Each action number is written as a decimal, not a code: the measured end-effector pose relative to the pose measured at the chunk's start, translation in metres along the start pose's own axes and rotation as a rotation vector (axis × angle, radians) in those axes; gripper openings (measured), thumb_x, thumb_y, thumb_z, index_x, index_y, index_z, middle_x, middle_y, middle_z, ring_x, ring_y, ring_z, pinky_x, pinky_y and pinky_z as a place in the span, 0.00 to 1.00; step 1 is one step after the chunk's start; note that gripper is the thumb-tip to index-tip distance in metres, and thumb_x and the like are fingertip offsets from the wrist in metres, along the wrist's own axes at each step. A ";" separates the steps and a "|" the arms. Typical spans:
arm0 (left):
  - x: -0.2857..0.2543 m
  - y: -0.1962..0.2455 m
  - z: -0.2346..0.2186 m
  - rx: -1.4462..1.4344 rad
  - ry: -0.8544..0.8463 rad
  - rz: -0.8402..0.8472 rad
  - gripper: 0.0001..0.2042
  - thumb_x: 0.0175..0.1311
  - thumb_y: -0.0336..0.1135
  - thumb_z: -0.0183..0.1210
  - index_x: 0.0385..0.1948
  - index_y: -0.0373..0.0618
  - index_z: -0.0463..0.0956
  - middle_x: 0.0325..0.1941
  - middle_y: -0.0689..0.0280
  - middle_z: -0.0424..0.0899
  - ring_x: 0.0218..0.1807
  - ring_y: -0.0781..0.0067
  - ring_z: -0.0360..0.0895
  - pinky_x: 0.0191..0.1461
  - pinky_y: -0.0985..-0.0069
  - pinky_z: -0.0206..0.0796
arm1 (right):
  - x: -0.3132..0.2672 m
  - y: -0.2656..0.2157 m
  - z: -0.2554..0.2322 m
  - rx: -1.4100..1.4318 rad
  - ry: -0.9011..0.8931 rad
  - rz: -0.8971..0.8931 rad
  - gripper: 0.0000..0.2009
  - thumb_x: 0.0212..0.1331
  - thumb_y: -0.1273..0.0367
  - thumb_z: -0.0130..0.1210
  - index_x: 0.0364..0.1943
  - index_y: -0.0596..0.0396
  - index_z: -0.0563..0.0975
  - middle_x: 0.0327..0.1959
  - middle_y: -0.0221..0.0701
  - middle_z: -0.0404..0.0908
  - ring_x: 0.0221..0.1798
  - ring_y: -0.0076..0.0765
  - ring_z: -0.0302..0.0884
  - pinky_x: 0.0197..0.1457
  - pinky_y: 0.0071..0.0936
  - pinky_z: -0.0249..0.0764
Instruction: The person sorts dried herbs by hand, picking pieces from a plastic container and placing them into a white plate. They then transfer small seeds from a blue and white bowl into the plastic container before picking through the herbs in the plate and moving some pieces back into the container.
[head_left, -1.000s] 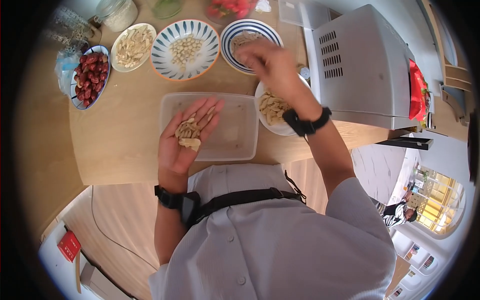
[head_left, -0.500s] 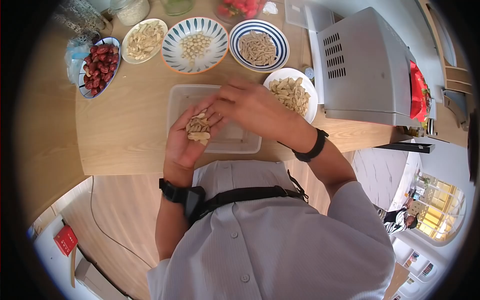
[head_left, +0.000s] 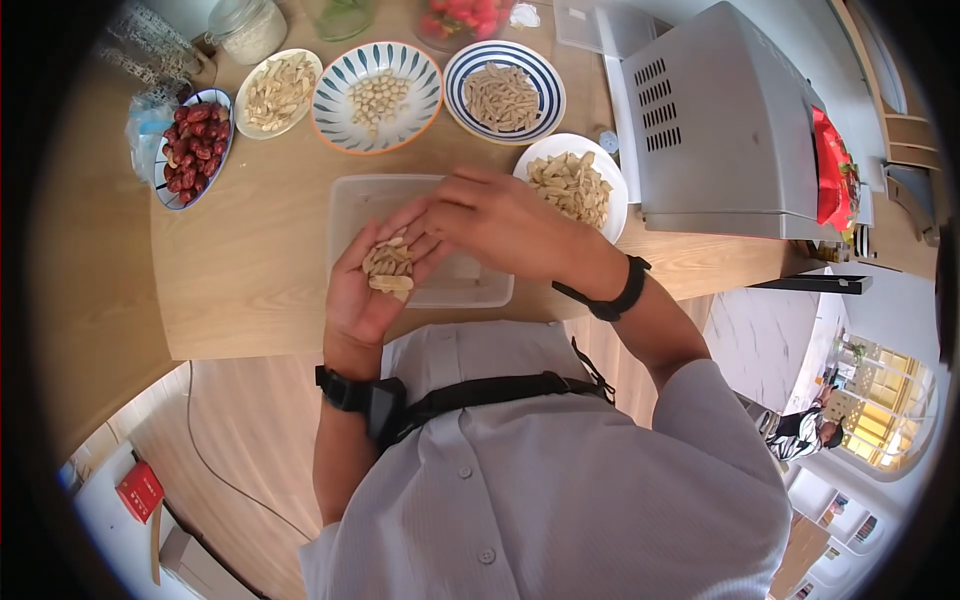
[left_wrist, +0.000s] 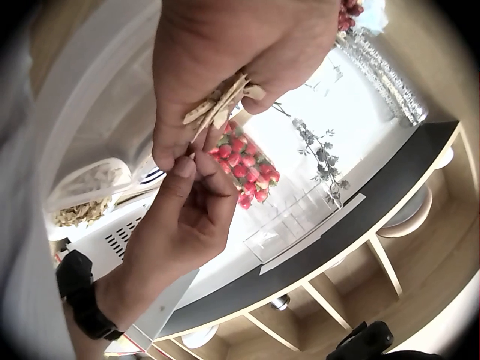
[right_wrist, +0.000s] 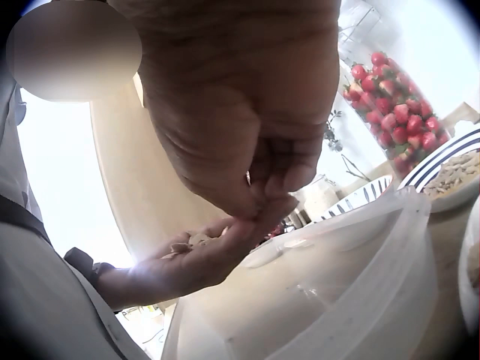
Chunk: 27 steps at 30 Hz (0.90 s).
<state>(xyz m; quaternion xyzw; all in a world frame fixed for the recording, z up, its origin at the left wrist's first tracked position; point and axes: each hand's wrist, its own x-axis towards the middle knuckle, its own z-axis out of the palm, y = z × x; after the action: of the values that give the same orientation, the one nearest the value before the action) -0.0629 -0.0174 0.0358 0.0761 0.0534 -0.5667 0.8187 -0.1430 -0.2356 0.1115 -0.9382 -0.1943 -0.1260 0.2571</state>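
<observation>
My left hand (head_left: 361,284) is turned palm up over the near left part of a clear plastic tub (head_left: 498,292). A small pile of dried pale slices (head_left: 388,268) lies on its palm and finger bases. At its fingertips, my right hand (head_left: 497,222) has its thumb and forefinger together, fingers curled. In the left wrist view, a tiny pale tip shows at that pinch, apparently a small dried piece, mostly hidden. Behind the right hand stands a white plate of dried slices (head_left: 530,160). Farther back, a blue-striped plate (head_left: 453,72) holds thin brownish dried pieces (head_left: 502,97).
Along the back stand a leaf-patterned plate (head_left: 330,95) of pale round seeds, a small plate of pale slices (head_left: 277,92) and a dish of red dates (head_left: 195,150). Strawberries (left_wrist: 244,161) sit in a clear container behind. A grey appliance (head_left: 730,140) borders the right side.
My right hand has come from the striped plate to the left hand's fingertips, and over the last half second it has stayed there. The left hand keeps its slices, palm up.
</observation>
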 end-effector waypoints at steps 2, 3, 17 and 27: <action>0.002 0.001 0.009 -0.008 -0.002 -0.004 0.30 0.85 0.48 0.34 0.73 0.27 0.60 0.79 0.45 0.63 0.81 0.47 0.60 0.85 0.53 0.51 | -0.003 0.010 -0.006 0.072 0.005 0.032 0.06 0.60 0.73 0.63 0.41 0.52 0.83 0.40 0.32 0.82 0.42 0.43 0.81 0.45 0.36 0.80; 0.001 0.001 0.016 0.031 0.034 0.004 0.31 0.85 0.48 0.34 0.73 0.27 0.60 0.80 0.44 0.62 0.82 0.46 0.58 0.85 0.54 0.51 | -0.005 0.021 -0.009 0.101 0.075 0.104 0.05 0.62 0.73 0.63 0.41 0.53 0.83 0.40 0.33 0.82 0.41 0.44 0.81 0.45 0.36 0.80; 0.007 0.003 0.019 -0.010 0.028 0.046 0.29 0.84 0.47 0.38 0.72 0.26 0.61 0.79 0.42 0.62 0.82 0.41 0.56 0.84 0.53 0.53 | 0.011 0.051 -0.003 0.003 0.256 0.196 0.14 0.52 0.76 0.66 0.46 0.52 0.86 0.44 0.34 0.86 0.44 0.45 0.84 0.48 0.40 0.82; 0.004 0.007 0.000 -0.046 0.159 0.039 0.21 0.84 0.46 0.41 0.58 0.39 0.75 0.61 0.57 0.82 0.64 0.61 0.79 0.72 0.57 0.69 | 0.021 -0.007 0.045 -0.068 0.149 0.076 0.13 0.43 0.67 0.67 0.37 0.48 0.83 0.37 0.26 0.79 0.44 0.36 0.82 0.43 0.31 0.83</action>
<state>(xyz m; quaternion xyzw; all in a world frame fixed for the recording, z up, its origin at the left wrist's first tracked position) -0.0551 -0.0189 0.0350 0.1030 0.1295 -0.5413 0.8244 -0.1210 -0.1997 0.0846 -0.9411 -0.1347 -0.1923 0.2434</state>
